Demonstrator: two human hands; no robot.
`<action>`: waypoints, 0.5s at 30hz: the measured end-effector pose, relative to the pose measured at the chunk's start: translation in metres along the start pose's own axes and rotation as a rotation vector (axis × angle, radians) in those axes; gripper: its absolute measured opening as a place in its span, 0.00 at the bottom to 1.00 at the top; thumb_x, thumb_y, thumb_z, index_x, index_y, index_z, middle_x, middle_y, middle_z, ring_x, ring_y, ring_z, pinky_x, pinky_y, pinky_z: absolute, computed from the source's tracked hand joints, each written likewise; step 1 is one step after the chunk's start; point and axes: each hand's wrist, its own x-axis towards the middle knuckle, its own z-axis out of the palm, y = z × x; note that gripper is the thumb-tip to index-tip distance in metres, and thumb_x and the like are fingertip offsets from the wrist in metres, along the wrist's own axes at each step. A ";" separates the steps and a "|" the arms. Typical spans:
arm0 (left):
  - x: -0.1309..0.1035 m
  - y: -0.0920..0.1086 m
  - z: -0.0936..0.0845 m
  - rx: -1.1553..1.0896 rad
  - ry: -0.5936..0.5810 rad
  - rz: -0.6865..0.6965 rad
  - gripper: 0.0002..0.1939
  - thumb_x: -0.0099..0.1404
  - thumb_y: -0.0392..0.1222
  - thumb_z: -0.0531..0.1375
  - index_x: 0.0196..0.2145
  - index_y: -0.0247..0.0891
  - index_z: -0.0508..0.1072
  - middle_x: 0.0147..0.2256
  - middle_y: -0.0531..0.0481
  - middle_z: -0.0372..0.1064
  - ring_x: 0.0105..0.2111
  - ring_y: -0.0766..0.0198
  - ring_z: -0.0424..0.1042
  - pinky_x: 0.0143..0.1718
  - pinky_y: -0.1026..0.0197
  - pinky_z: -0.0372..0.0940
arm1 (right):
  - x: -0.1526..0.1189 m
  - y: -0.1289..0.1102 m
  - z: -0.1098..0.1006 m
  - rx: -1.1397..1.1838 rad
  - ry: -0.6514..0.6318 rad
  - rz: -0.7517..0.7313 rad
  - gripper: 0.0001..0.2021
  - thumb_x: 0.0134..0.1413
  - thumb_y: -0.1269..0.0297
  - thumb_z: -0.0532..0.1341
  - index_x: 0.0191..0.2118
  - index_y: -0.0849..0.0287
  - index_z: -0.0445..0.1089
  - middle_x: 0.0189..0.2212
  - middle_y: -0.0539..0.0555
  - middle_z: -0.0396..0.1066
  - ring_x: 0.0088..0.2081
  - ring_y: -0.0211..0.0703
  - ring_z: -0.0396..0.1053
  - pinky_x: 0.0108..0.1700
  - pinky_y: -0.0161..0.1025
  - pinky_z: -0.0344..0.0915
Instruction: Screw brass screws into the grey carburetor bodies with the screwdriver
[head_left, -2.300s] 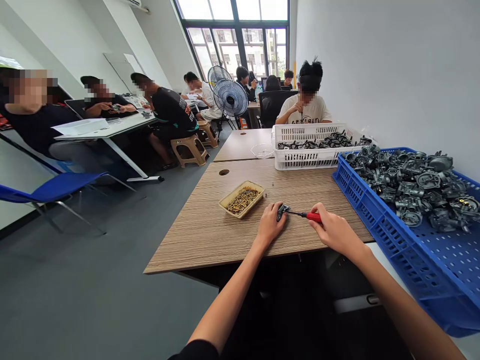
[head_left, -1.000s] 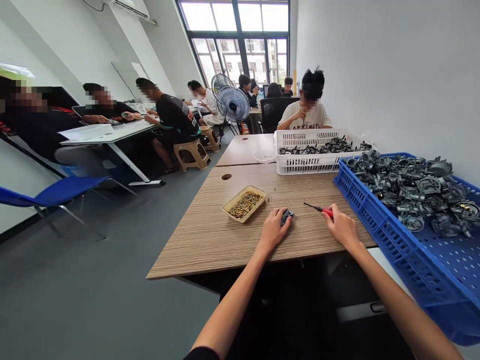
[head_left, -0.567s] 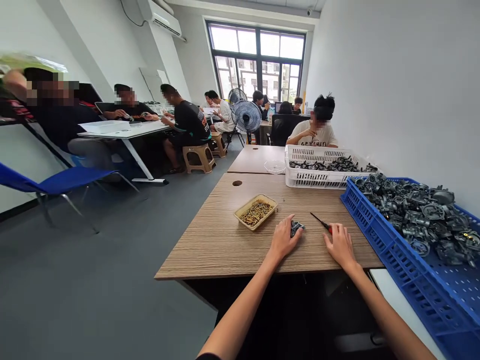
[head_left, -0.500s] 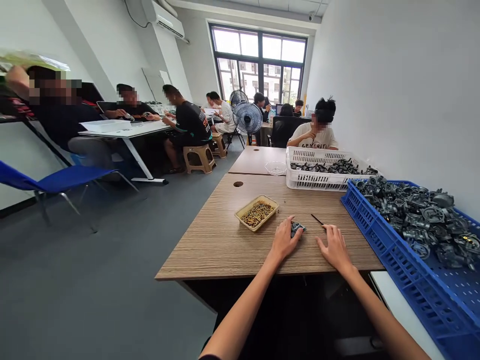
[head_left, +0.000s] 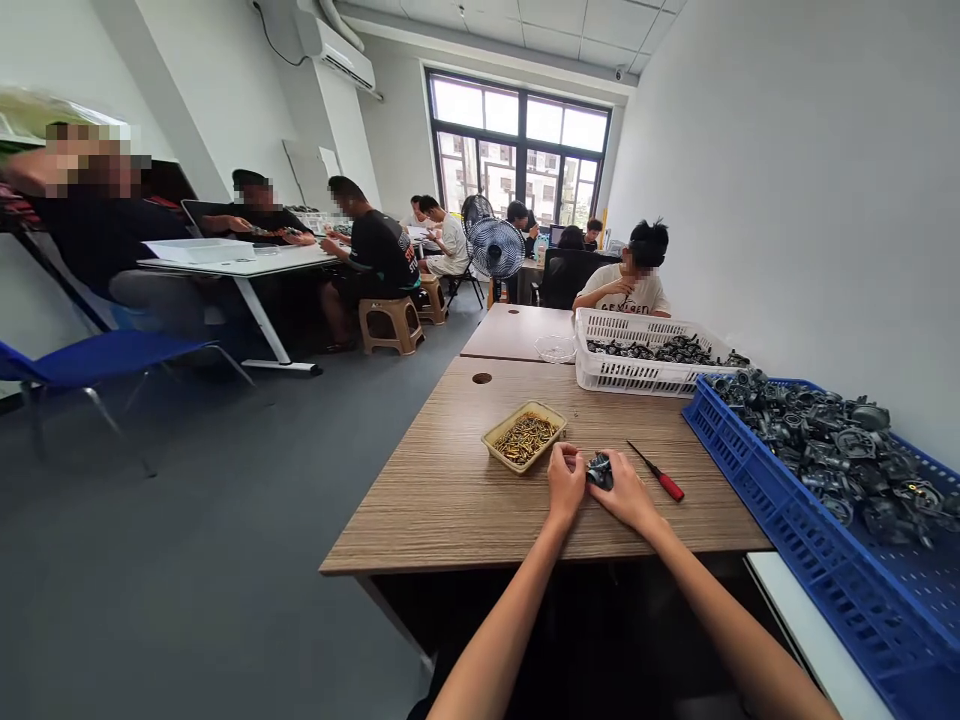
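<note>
On the wood-grain table, a small grey metal carburetor sits between my two hands. My right hand is closed on its right side, with the fingers over the top. My left hand is right beside the carburetor's left side, its fingers curled together; whatever they hold is hidden. A screwdriver with a red handle lies to the right of my right hand, its dark shaft pointing away. Just beyond my left hand stands a cream tray filled with small brass-coloured parts.
A blue crate heaped with carburetors stands along the right side. Behind the table's far part is a white basket of dark metal parts, with a person seated behind it. Other people sit at a white table on the left.
My right hand has let go of the screwdriver and moved left onto the carburetor. My left hand has shifted to its left side, with its fingers drawn in. The view has tilted slightly up.
</note>
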 end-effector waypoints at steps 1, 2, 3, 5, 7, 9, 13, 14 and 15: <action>0.000 -0.001 0.000 -0.005 0.012 -0.002 0.04 0.67 0.43 0.57 0.37 0.40 0.66 0.33 0.49 0.70 0.32 0.61 0.72 0.39 0.57 0.68 | 0.000 0.002 -0.002 0.003 0.006 -0.007 0.27 0.54 0.58 0.66 0.59 0.54 0.63 0.54 0.60 0.69 0.57 0.55 0.69 0.58 0.50 0.66; 0.000 -0.001 0.000 -0.008 0.016 0.000 0.04 0.66 0.42 0.57 0.35 0.40 0.66 0.32 0.50 0.69 0.31 0.62 0.71 0.38 0.58 0.68 | -0.002 0.004 -0.004 0.006 0.013 -0.011 0.27 0.53 0.58 0.66 0.58 0.54 0.64 0.54 0.60 0.69 0.57 0.55 0.69 0.59 0.50 0.66; 0.000 -0.001 0.000 -0.009 0.012 0.006 0.04 0.65 0.41 0.57 0.34 0.40 0.65 0.31 0.51 0.68 0.31 0.62 0.70 0.38 0.59 0.67 | -0.005 0.007 -0.008 0.009 0.021 -0.013 0.27 0.53 0.58 0.66 0.58 0.54 0.64 0.54 0.60 0.70 0.57 0.54 0.69 0.60 0.50 0.66; 0.000 0.000 0.000 -0.013 -0.008 0.018 0.04 0.64 0.41 0.57 0.32 0.41 0.65 0.31 0.52 0.66 0.30 0.63 0.68 0.36 0.60 0.66 | -0.016 0.015 -0.019 0.021 0.046 0.003 0.26 0.52 0.56 0.66 0.57 0.53 0.64 0.53 0.59 0.71 0.57 0.53 0.70 0.60 0.50 0.65; -0.001 0.001 0.000 -0.023 -0.038 0.026 0.04 0.64 0.40 0.57 0.31 0.40 0.64 0.30 0.52 0.66 0.30 0.64 0.67 0.35 0.62 0.65 | -0.033 0.025 -0.034 0.042 0.088 0.046 0.25 0.52 0.53 0.65 0.55 0.54 0.65 0.52 0.59 0.72 0.55 0.54 0.71 0.59 0.51 0.66; -0.002 0.002 -0.001 -0.027 -0.061 0.032 0.04 0.64 0.39 0.57 0.31 0.40 0.64 0.30 0.52 0.65 0.29 0.64 0.67 0.34 0.62 0.64 | -0.056 0.036 -0.052 0.054 0.147 0.096 0.26 0.52 0.48 0.64 0.54 0.54 0.66 0.51 0.59 0.73 0.54 0.55 0.72 0.58 0.52 0.67; -0.003 0.004 0.000 -0.019 -0.107 0.051 0.04 0.64 0.38 0.57 0.31 0.40 0.64 0.30 0.53 0.66 0.28 0.64 0.66 0.34 0.62 0.63 | -0.117 0.055 -0.097 0.020 0.272 0.230 0.31 0.49 0.38 0.63 0.52 0.54 0.67 0.48 0.59 0.76 0.50 0.56 0.75 0.56 0.52 0.69; -0.003 0.004 0.000 -0.015 -0.121 0.060 0.03 0.64 0.38 0.57 0.31 0.40 0.64 0.30 0.52 0.66 0.29 0.64 0.67 0.34 0.62 0.63 | -0.134 0.059 -0.109 0.000 0.306 0.285 0.32 0.48 0.36 0.63 0.52 0.54 0.67 0.48 0.59 0.76 0.49 0.56 0.75 0.55 0.52 0.70; -0.003 0.005 0.000 -0.011 -0.138 0.070 0.03 0.63 0.38 0.56 0.31 0.40 0.64 0.30 0.52 0.66 0.29 0.64 0.67 0.34 0.62 0.63 | -0.151 0.062 -0.122 -0.022 0.341 0.354 0.33 0.48 0.34 0.62 0.52 0.55 0.68 0.47 0.60 0.76 0.48 0.57 0.76 0.53 0.52 0.71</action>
